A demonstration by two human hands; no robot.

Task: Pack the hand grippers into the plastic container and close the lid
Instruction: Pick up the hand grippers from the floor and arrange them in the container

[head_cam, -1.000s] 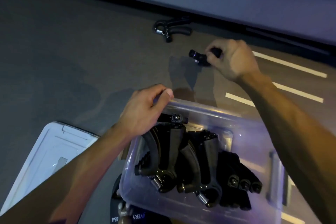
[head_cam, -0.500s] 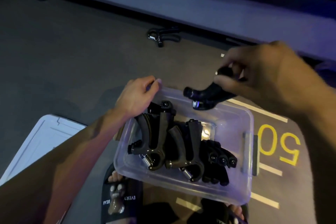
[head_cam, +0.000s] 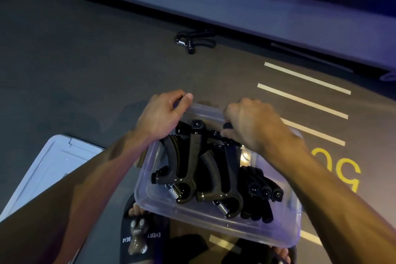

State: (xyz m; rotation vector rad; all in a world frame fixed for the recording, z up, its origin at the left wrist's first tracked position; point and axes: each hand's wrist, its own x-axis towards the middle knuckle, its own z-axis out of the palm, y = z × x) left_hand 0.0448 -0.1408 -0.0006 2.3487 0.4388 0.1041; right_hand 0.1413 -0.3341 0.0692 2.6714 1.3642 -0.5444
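1. Dark grey flooring [head_cam: 85,70] fills the head view, painted with white stripes and a yellow number at the right, and a pale raised ledge [head_cam: 214,6] runs across the top. Only this one view is given.

2. Down at the person's feet sits the clear plastic container [head_cam: 214,227], open, its floor already crowded with black hand grippers [head_cam: 192,169] lying side by side — handles pointing away from the person, springs toward them.

3. The left hand [head_cam: 158,120] pinches the far left corner of the container's rim, thumb on top, steadying it.

4. The right hand [head_cam: 250,126] is curled over the far edge, fingers closed around one more gripper [head_cam: 225,137], of which only a dark stub shows; it hangs just above the packed ones, and I cannot tell whether it touches them.

5. One stray gripper [head_cam: 194,40] lies on the floor well beyond the container, near the ledge, straight ahead and slightly left of both hands. Its handles run roughly sideways to the right, spring at the left end.

6. The white lid [head_cam: 53,163] lies flat on the floor just left of the container, partly under the left forearm.

7. My judgement: once the held one is let go, the stray gripper wants a forward reach — either hand is about as near, but the right is the free one.
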